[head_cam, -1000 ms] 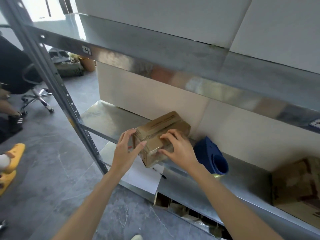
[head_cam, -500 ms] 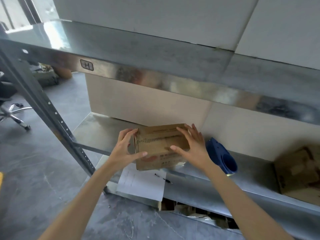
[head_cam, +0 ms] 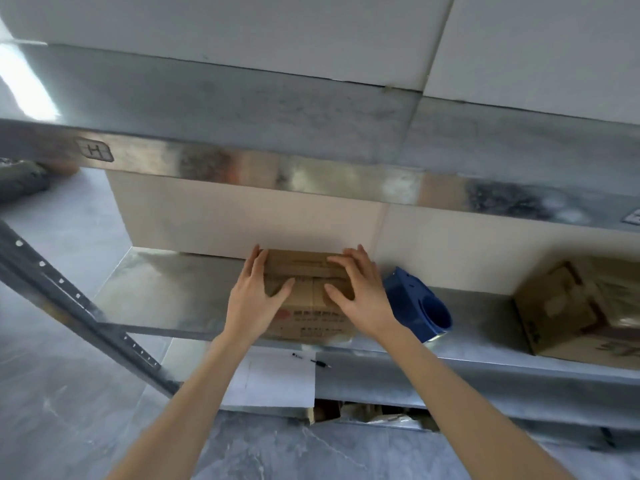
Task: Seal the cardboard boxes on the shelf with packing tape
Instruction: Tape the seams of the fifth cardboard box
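Note:
A small brown cardboard box (head_cam: 308, 306) with red print on its front sits on the middle metal shelf (head_cam: 166, 292), close to the back wall. My left hand (head_cam: 256, 303) grips its left side with the thumb across the top. My right hand (head_cam: 360, 296) holds the right side, fingers spread over the top. Clear tape shines on the box's top and front. A blue tape dispenser (head_cam: 419, 310) lies on the shelf just right of my right hand. A second, larger cardboard box (head_cam: 585, 313) stands at the far right of the same shelf.
An upper metal shelf (head_cam: 277, 147) hangs above the box, marked with an H label (head_cam: 95, 150). On the lower shelf lie a white sheet of paper (head_cam: 277, 379) and a black pen (head_cam: 311, 360). A slanted metal upright (head_cam: 76, 317) stands at the left. Grey floor below.
The box has gone from being held tilted in front of the shelf to sitting square on the shelf near the wall. Both hands moved forward with it. My view shifted right and closer.

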Action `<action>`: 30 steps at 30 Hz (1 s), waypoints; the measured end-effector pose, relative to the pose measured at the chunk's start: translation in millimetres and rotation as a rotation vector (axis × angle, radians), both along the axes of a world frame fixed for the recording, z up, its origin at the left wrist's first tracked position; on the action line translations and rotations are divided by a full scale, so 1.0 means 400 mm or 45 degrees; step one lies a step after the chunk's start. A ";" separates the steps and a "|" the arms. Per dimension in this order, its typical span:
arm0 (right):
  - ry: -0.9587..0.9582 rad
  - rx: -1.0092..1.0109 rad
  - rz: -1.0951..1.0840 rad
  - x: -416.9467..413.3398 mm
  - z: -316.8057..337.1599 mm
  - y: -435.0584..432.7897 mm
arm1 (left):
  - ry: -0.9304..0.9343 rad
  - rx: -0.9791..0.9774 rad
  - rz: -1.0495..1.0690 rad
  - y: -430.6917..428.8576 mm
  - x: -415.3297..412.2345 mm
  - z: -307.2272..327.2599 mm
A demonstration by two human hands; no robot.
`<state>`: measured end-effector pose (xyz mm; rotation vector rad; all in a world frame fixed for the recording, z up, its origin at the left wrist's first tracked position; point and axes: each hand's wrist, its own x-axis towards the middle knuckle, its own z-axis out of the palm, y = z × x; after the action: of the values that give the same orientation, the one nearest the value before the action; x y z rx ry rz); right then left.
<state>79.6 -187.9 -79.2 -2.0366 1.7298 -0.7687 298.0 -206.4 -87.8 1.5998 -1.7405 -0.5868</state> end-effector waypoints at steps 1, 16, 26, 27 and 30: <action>0.005 0.010 0.017 0.003 -0.004 -0.004 | 0.014 -0.005 0.006 0.000 -0.003 -0.003; 0.006 0.089 0.027 0.007 -0.009 -0.014 | 0.085 -0.033 -0.049 -0.011 0.001 -0.009; 0.631 0.133 0.271 -0.021 0.039 -0.005 | -0.388 -0.135 -0.290 -0.017 0.037 -0.004; 0.627 0.112 0.281 -0.022 0.037 -0.003 | -0.384 -0.131 -0.296 -0.015 0.039 -0.002; 0.569 0.091 0.272 -0.022 0.028 -0.002 | -0.319 -0.117 -0.289 -0.011 0.040 -0.004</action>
<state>70.6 -188.6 -67.9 -2.4238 1.6807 -0.1881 314.0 -210.9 -89.3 1.4733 -2.1221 -0.4176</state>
